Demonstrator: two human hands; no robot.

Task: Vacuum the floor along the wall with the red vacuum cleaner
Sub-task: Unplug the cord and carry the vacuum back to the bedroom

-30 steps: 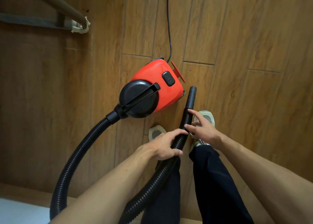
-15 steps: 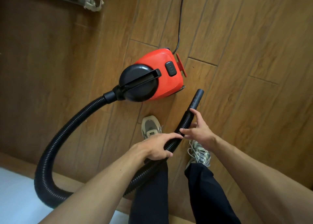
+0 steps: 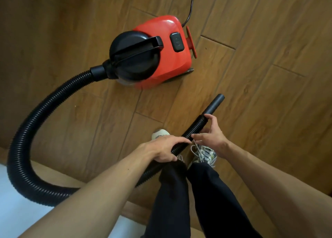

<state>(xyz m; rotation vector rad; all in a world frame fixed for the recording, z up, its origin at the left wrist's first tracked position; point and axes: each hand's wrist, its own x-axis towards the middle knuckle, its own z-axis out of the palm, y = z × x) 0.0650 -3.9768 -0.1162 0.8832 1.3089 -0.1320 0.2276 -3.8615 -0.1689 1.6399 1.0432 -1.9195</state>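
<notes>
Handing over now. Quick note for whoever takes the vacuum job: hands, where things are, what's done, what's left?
Left hand grips the black hose partway along. Right hand holds the hose just behind its bare nozzle end, which is off the floor.
Red vacuum cleaner sits on the wood floor ahead of the feet. Its power cord runs out of the top of the view.
Done: hose picked up. Cannot tell if it is switched on.
Left: vacuuming along the wall.
</notes>
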